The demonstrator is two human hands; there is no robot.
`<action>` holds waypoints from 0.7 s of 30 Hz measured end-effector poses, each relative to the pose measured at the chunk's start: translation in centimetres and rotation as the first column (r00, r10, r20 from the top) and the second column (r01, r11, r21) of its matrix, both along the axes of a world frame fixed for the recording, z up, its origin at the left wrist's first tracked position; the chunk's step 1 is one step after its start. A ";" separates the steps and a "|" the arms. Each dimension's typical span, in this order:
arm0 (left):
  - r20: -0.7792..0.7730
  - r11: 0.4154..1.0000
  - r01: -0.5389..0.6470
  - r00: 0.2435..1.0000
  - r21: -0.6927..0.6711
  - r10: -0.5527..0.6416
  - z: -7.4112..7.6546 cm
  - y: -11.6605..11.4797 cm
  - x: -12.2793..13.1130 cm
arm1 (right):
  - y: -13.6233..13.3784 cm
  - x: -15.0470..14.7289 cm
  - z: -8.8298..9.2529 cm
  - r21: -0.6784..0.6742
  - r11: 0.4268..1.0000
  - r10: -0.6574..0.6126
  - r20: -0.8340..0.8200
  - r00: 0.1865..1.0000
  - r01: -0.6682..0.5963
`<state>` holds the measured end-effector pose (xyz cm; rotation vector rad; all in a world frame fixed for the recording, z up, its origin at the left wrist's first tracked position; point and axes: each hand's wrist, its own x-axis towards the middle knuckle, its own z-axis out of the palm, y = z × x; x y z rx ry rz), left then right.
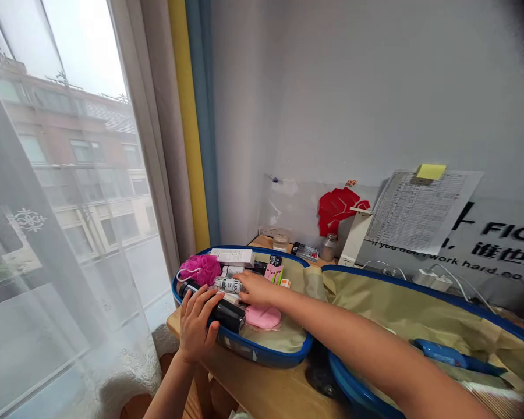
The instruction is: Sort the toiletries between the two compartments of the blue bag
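Note:
A suitcase with blue rims and beige lining lies open, and its left half (283,359) holds several toiletries. My left hand (196,323) rests with fingers stretched out over a black cylindrical bottle (229,316) at the near edge. Inside the same half, my right hand (257,289) has its fingers closed around the end of a small clear bottle (227,284) labelled LUX; its fingertips are partly hidden. A magenta bath puff (201,269) lies at the left, beside a long white box (232,256). A pink oval pouch (263,317) sits below my right wrist.
The suitcase's right half (375,285) holds a blue tube-like item (445,353). Under it is a wooden table (248,378). Behind stand a glass jar (329,247) and a power strip (432,279) with white cables. Curtains (181,116) and a window are at the left.

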<state>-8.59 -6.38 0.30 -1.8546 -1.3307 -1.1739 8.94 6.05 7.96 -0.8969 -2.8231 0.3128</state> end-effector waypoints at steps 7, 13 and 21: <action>0.007 1.000 0.002 1.000 -0.008 -0.002 -0.2 0.1 -0.1 | 0.0 -0.4 -0.3 -0.029 0.998 -0.055 0.017 0.998 0.056; 0.010 1.000 -0.001 1.000 -0.010 0.001 -0.3 0.2 -0.2 | 0.1 1.1 1.7 -0.041 0.998 -0.042 -0.029 0.999 0.040; 0.016 1.000 0.003 1.000 -0.003 -0.003 -0.4 0.1 -0.2 | -0.2 14.5 8.3 -0.051 0.971 -0.236 -0.031 0.971 0.234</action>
